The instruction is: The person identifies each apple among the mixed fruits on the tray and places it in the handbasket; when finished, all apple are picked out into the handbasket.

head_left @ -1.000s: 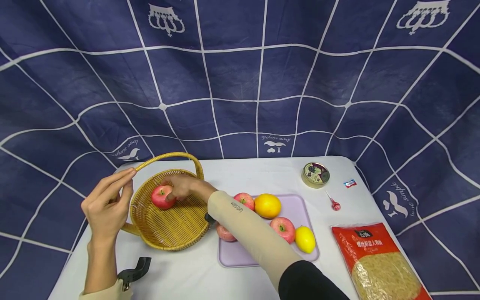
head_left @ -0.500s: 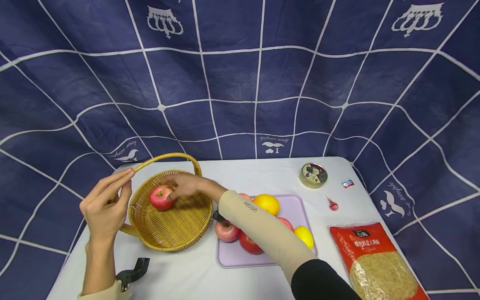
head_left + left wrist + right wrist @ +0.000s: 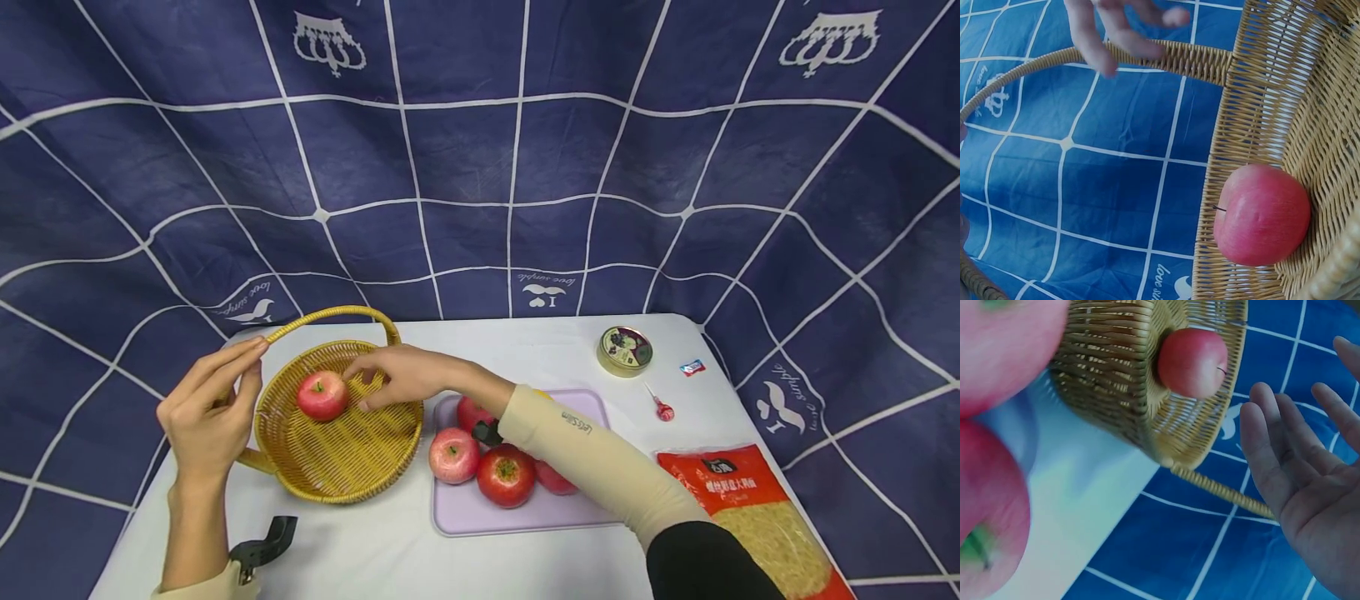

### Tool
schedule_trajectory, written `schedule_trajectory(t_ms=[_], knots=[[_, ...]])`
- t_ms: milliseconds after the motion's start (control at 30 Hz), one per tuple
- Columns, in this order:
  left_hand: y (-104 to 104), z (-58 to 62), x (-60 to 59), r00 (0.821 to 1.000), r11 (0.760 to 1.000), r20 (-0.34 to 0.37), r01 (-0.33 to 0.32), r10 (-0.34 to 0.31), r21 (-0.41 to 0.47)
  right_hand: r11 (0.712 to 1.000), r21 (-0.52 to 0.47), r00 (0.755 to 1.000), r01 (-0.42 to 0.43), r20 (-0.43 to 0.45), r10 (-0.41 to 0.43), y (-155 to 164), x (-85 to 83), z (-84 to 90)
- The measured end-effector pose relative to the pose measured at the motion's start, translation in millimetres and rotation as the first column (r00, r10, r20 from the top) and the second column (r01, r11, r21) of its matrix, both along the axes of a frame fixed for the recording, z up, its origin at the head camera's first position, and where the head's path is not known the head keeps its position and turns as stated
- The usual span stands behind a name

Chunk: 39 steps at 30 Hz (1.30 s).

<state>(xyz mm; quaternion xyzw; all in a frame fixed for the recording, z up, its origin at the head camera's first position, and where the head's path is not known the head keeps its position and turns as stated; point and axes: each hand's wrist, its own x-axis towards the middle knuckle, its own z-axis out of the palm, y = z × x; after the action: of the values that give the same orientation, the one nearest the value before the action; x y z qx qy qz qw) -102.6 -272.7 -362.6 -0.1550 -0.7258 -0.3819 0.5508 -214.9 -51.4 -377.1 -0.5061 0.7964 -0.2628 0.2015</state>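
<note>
1. A red apple [image 3: 322,395] lies inside the wicker basket [image 3: 341,454], on its far left part.
2. The right hand [image 3: 401,377] hovers just right of the apple, fingers relaxed, grasping nothing.
3. The left hand [image 3: 210,408] stands beside the basket's left rim, fingers extended and released.
4. Three more apples sit on the lilac tray [image 3: 525,517], right of the basket.

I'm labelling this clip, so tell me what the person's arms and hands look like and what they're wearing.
Both hands are bare. The right hand comes out of a long, snug cream sleeve with small dark lettering near the wrist; over the upper arm lies a black sleeve. The left hand has a bare forearm, a cream cuff and a black clip-like mount at the wrist.
</note>
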Motion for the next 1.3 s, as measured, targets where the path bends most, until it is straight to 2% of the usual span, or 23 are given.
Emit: schedule_trajectory(t_ms=[467, 767, 1300], knots=[[0.0, 0.7, 0.8, 1.0, 1.0, 0.013, -0.009, 0.009, -0.006, 0.997, -0.071, 0.997, 0.028, 0.071, -0.023, 81.9, 25.0, -3.5], [0.0, 1.6, 2.1, 1.0, 1.0, -0.002, -0.012, 0.012, 0.004, 0.989, -0.058, 0.985, 0.135, 0.12, -0.127, 138.4, 39.0, -12.6], [-0.2, -0.3, 0.4, 1.0, 1.0, 0.009, 0.011, -0.012, 0.004, 0.965, -0.039, 0.963, 0.259, 0.081, -0.255, 206.3, 64.0, -41.4]])
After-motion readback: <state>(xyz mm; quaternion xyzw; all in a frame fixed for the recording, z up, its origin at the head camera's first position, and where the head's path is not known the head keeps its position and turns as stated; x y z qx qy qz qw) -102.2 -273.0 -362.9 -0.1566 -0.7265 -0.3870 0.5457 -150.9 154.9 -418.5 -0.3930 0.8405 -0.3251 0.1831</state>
